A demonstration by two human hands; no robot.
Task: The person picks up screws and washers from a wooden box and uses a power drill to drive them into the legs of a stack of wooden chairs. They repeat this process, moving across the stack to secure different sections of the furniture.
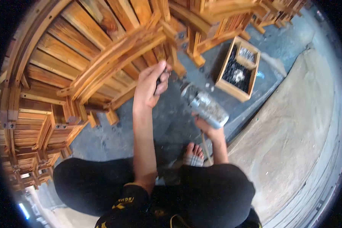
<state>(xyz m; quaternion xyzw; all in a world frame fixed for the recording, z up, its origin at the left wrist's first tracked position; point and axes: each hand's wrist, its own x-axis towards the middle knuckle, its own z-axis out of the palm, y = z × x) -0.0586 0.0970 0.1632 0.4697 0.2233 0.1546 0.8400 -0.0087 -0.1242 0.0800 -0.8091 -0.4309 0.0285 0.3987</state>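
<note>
Left hand (152,84) — fingers curled closed on a small dark piece (158,84), mostly hidden by the grip, up near the edge of the slatted wooden furniture (98,49). Whether the piece touches the wood, can't tell. Right hand (208,126) gripping a silver tool (209,108), body blurred and tilted, one end toward the left hand; fingers largely hidden behind the body. Thin hose (206,147) runs down beside the right wrist. Wooden box (232,92) sits on the grey floor (110,146) just past the tool — black bits (230,72) inside with a whitish clump on top, shiny metal bits (247,54) in a corner compartment. A few white bits on the floor between tool and box. Sandalled foot (193,155) below the tool, beige sheet (281,114) off to the right.
</note>
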